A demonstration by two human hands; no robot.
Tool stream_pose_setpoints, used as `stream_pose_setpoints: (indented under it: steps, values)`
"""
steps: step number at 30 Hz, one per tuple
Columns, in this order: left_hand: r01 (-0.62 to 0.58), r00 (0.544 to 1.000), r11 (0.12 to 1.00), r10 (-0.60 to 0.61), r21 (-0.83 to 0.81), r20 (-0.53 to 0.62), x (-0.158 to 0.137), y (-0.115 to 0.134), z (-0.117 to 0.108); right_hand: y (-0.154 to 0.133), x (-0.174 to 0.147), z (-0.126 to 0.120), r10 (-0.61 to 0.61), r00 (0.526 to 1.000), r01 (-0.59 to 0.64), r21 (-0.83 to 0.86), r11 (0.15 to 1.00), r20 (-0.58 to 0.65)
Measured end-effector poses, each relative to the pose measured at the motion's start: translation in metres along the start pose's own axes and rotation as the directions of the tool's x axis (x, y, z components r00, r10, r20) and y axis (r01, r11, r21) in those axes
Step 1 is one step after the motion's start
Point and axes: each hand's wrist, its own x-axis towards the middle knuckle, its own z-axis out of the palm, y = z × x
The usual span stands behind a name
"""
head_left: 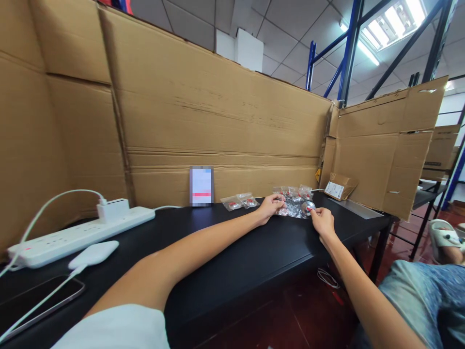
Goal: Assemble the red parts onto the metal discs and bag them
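**Shiny disc (307, 207) at the right grip (323, 221), clear bag (291, 206) at the left grip (270, 207)**

Nearest, on the near side of both grips and well to their left, a dark phone (39, 303), a white pad (93, 253) on a cable and a power strip (87, 234) lie on the black table (232, 261).

Farther in, the right grip has thumb and fingertips pinched on the near right edge of the disc, by its red mark. The left grip is closed on the left end of the crinkled bag. The disc is between the two, just beside the right fingertips; whether it lies inside the film or on top, I cannot tell.

By its shine the disc looks stiff, smooth and probably light, so it may slip under dry fingers; its rim is the likely place for a pinch. The bag looks thin and limp, with a slippery surface, and probably tears if tugged; gathered film at a corner should hold best.

Just beyond the grips lie more clear packets (296, 192) with red bits; two similar bags (240, 201) sit left of the left grip. Past everything rises the cardboard wall (225, 106).
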Motion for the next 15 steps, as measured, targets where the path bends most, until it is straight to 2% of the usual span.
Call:
stream_pose_setpoints:
  steps: [4,7,10,15]
  values:
    - [-0.006,1.000,0.997,0.005,0.074,0.006,0.002,-0.001,-0.001,0.000,-0.001,0.000,-0.044,0.996,0.041,0.037,0.998,0.071]
    - [-0.007,0.999,0.997,0.003,0.083,0.052,0.002,-0.001,-0.003,0.000,-0.002,-0.001,-0.032,0.998,0.028,0.076,0.997,0.054]
    - [0.011,0.993,0.998,-0.018,0.057,0.113,0.000,0.001,-0.002,0.000,-0.002,0.000,-0.047,0.997,0.036,0.145,0.989,0.069]
    - [0.085,0.981,0.996,-0.079,-0.030,0.175,-0.010,0.010,0.014,0.005,-0.001,0.007,-0.167,0.975,0.125,0.256,0.958,0.149]
